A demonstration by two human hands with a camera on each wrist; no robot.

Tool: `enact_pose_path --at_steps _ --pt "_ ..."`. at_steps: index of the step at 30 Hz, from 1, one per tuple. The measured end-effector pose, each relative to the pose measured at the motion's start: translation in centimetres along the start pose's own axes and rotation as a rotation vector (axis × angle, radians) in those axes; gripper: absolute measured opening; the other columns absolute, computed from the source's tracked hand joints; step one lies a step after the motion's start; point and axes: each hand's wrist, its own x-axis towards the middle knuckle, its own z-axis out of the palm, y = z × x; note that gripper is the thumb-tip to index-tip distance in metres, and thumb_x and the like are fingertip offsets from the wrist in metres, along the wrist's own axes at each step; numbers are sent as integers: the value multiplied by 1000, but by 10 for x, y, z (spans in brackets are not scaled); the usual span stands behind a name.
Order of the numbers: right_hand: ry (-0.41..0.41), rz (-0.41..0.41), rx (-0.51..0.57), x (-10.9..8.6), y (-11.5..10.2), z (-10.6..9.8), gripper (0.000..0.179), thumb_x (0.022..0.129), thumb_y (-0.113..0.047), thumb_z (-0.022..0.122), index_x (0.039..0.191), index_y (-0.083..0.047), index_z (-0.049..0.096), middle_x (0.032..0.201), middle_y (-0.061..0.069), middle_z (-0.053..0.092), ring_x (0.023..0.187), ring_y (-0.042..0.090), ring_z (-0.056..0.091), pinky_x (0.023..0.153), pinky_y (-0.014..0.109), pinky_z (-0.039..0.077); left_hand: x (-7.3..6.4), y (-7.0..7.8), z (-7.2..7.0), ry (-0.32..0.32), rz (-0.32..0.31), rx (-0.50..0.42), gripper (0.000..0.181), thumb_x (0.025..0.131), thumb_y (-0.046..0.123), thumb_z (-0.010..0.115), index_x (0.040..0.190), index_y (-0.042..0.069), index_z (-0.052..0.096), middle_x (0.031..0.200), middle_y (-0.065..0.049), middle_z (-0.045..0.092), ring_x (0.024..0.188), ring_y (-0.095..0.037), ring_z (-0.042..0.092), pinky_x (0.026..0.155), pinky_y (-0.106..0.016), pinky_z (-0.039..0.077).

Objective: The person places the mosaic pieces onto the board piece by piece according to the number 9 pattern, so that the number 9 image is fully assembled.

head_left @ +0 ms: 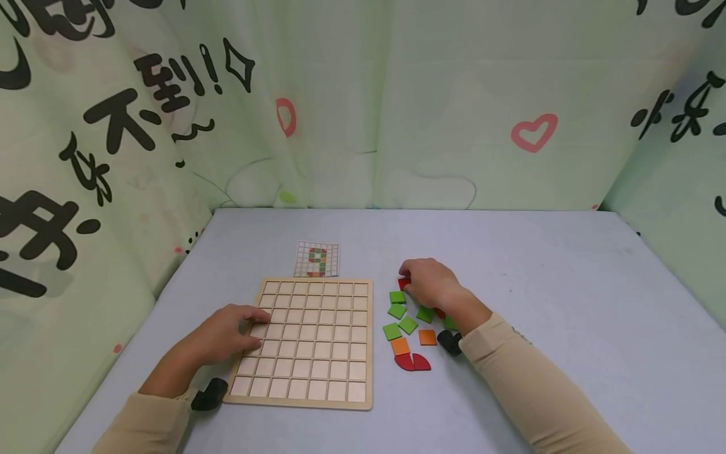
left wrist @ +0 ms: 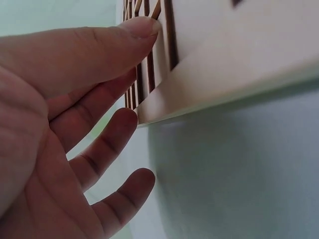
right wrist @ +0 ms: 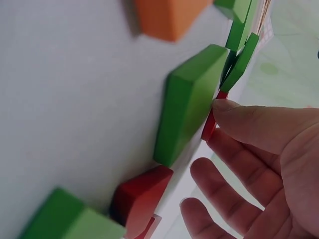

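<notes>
A wooden grid board (head_left: 372,347) with square cells lies on the table. My left hand (head_left: 229,332) rests at the board's left side, thumb and index finger touching it; in the left wrist view the other fingers hang loosely beside the edge. Right of the board, my right hand (head_left: 433,282) pinches a red tile (head_left: 403,284) between thumb and index finger, at the far end of a loose group of tiles. Nearest in that group are a green tile (head_left: 397,297) and another green tile (head_left: 425,314). A further red piece (head_left: 439,313) is partly hidden under the hand.
Orange tiles (head_left: 428,337) and two red quarter-round pieces (head_left: 421,362) lie at the near end of the group. Behind the board lies a pattern card (head_left: 317,258) showing a coloured figure on a grid. A printed curtain (head_left: 431,126) surrounds the white table (head_left: 567,277).
</notes>
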Motion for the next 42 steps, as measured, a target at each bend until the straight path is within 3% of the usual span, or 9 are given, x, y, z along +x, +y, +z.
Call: enact_pose_path --at_steps 6,13,29,42 --pt "-27 -1 -18 3 1 -1 29 96 -10 63 124 -2 65 108 13 66 91 28 57 79 38 54 1 1 0 -3 -10 11 41 84 12 80 123 5 68 131 -15 61 132 -43 45 106 -59 36" --pt "-45 -15 -11 5 0 -2 30 96 -12 64 125 -3 65 110 12 66 94 27 56 82 39 53 1 1 0 -7 -29 9 42 85 12 80 124 6 68 133 -15 60 133 -43 43 106 -59 36" --pt "-53 -22 -29 9 0 -3 28 96 -13 64 122 -2 66 105 11 66 89 26 57 75 35 52 -1 4 -1 -8 -32 20 42 84 12 81 124 6 68 132 -14 61 132 -42 44 105 -58 37" --pt "-50 -24 -40 10 0 -3 33 96 -15 64 126 0 63 112 14 66 91 27 58 80 38 54 0 4 -1 -11 -37 18 43 84 10 80 125 6 68 131 -13 61 132 -41 45 106 -58 37"
